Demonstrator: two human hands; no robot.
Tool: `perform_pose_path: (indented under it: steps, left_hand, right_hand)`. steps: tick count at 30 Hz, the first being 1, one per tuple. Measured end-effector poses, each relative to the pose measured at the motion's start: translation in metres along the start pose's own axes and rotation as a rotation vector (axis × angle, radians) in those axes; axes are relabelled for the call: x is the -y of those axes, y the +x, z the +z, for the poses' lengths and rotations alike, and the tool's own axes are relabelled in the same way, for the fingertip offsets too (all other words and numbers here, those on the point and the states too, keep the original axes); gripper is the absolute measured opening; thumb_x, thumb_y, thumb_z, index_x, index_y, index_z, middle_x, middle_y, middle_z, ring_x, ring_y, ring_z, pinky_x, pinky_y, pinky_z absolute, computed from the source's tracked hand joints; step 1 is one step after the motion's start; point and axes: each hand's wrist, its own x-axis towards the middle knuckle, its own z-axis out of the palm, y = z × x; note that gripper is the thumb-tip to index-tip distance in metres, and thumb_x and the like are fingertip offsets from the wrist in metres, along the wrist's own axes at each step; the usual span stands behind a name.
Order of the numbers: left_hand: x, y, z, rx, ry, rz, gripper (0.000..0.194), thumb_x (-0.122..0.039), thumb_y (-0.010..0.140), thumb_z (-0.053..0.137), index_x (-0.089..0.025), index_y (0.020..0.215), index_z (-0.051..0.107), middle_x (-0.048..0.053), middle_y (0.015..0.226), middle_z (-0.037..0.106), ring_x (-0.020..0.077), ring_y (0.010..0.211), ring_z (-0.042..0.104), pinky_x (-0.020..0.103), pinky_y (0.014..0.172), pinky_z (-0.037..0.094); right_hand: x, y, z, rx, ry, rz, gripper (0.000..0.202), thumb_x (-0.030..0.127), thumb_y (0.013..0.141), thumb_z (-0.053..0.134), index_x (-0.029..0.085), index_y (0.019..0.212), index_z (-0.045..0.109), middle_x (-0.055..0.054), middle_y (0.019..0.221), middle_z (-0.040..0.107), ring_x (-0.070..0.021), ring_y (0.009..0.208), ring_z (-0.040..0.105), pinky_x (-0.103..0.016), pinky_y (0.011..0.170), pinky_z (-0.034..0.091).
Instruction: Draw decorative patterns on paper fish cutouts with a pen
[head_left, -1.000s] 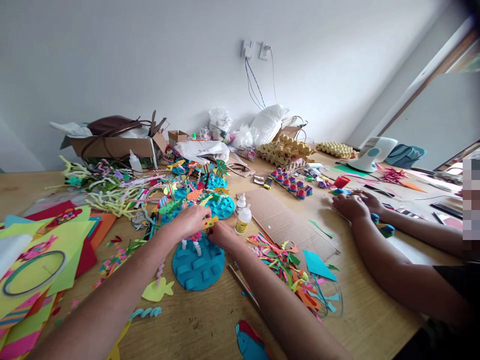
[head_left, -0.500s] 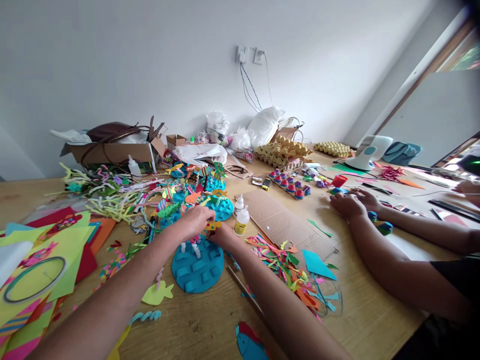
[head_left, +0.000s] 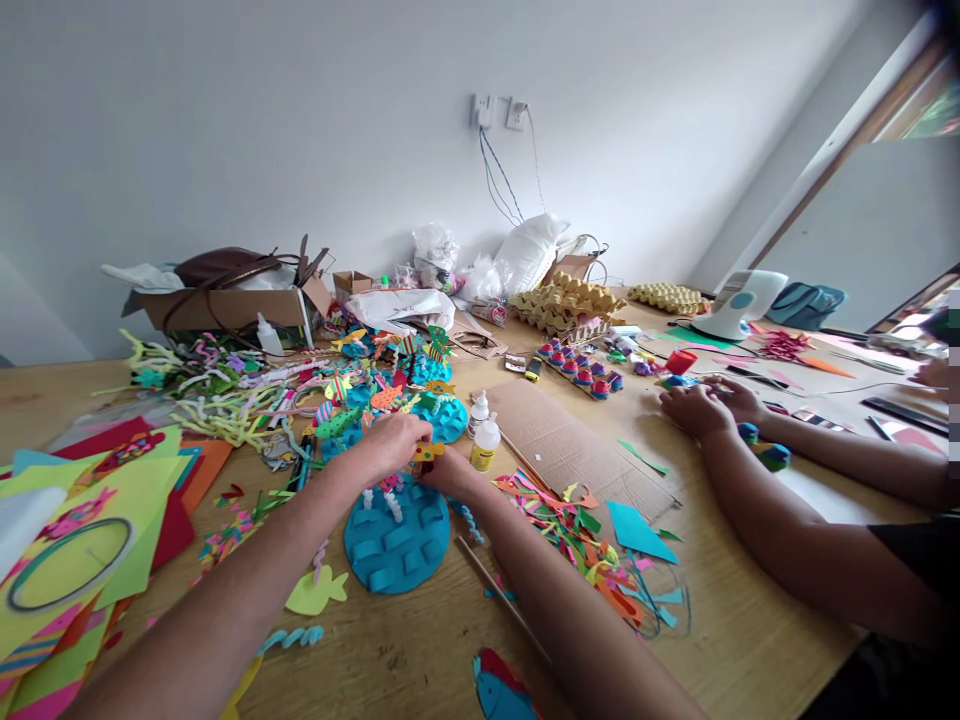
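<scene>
Above the blue paper disc (head_left: 397,555) with its raised paper strips, both of my hands come together. My left hand (head_left: 397,440) is closed in a pinch at a small orange-yellow spotted paper fish (head_left: 428,453). Just under the fish, my right hand (head_left: 454,470) is also closed, its fingertips mostly hidden. Pale curled pipe cleaners (head_left: 394,506) and a bit of pink stand at the disc's back edge, partly behind my left hand. Beyond are more blue discs (head_left: 444,418) carrying colourful paper fish (head_left: 386,398).
Two glue bottles (head_left: 485,445) stand right of my hands, by a cardboard sheet (head_left: 570,440) and paper scraps (head_left: 585,540). A wooden stick (head_left: 495,585) lies near my right forearm. Coloured sheets (head_left: 150,500) lie left. Another person's hands (head_left: 697,410) work at the right.
My hands stay together at the paper fish with hardly any movement. The whole view has shifted very slightly.
</scene>
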Motion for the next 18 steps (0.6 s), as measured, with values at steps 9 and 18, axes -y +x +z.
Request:
perform_pose_path:
  steps: [9, 18]
  left_hand:
    - [-0.007, 0.001, 0.003, 0.004, 0.033, 0.029, 0.026, -0.033, 0.09, 0.054, -0.017, 0.111, 0.056, 0.007, 0.114, 0.058, 0.0201, 0.098, 0.058, 0.042, 0.083, 0.05]
    - [-0.004, 0.001, 0.005, 0.009, 0.04, 0.028, 0.027, -0.033, 0.09, 0.054, -0.017, 0.112, 0.056, 0.007, 0.114, 0.058, 0.0202, 0.097, 0.058, 0.042, 0.083, 0.05]
  right_hand:
    - [-0.008, 0.007, 0.011, -0.006, -0.064, -0.05, 0.019, 0.012, 0.075, 0.055, 0.014, 0.091, 0.066, -0.006, 0.088, 0.069, -0.0163, 0.076, 0.058, -0.023, 0.066, 0.041]
    - [-0.008, 0.008, 0.013, 0.027, -0.083, -0.034, 0.021, 0.013, 0.074, 0.056, 0.015, 0.092, 0.066, -0.006, 0.09, 0.068, -0.0181, 0.078, 0.058, -0.023, 0.065, 0.042]
